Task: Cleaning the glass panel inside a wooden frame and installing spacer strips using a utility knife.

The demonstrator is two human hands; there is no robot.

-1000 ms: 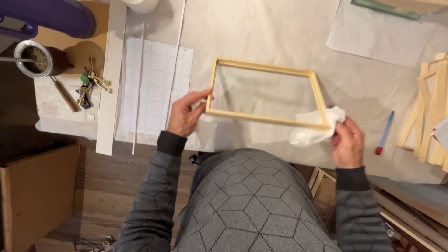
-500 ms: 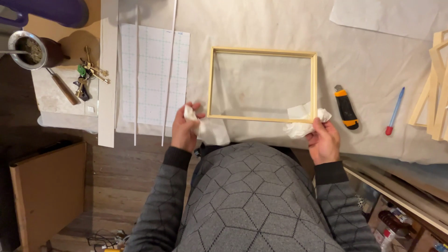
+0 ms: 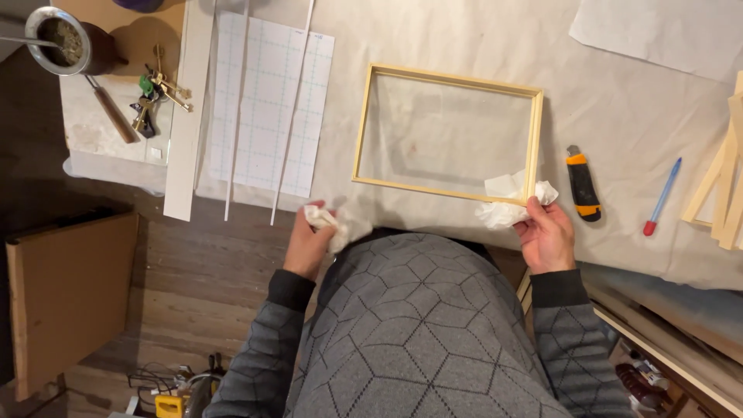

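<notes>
A light wooden frame lies flat on the paper-covered table. My right hand grips a crumpled white tissue at the frame's near right corner. My left hand is off the frame, near the table's front edge, closed on another crumpled white tissue. Grey patterned sleeves cover both forearms.
An orange and black utility knife and a blue pen with a red cap lie right of the frame. Wooden strips sit at far right. A gridded sheet, thin white rods, keys and a cup are left.
The frame has been set down flat on the table. My left hand let go of its near left corner and drew back toward me with a tissue. The view shifted.
</notes>
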